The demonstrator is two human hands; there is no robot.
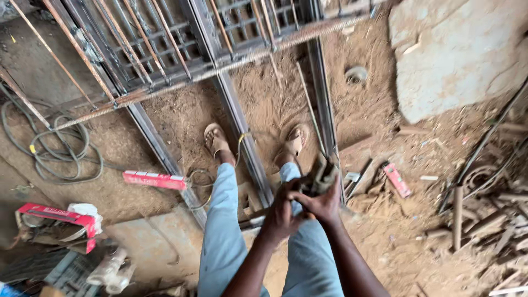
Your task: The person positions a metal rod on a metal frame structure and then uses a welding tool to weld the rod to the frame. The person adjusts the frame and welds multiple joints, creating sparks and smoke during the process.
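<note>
Sandy ground (pixel 181 118) lies under a metal gate (pixel 165 44). Left hand (pixel 281 215) and right hand (pixel 324 203) both grip a dirty glove (pixel 323 173).

Dirt floor (pixel 181 118), metal grille (pixel 165 38), cable coil (pixel 49 148)

Welding yard: metal gate frame (pixel 165 49), scrap (pixel 495 220)

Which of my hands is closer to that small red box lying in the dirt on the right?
Right. The right hand sits nearer the red box, which lies out to its right; the left hand is farther over, on the right hand's other side.
</note>
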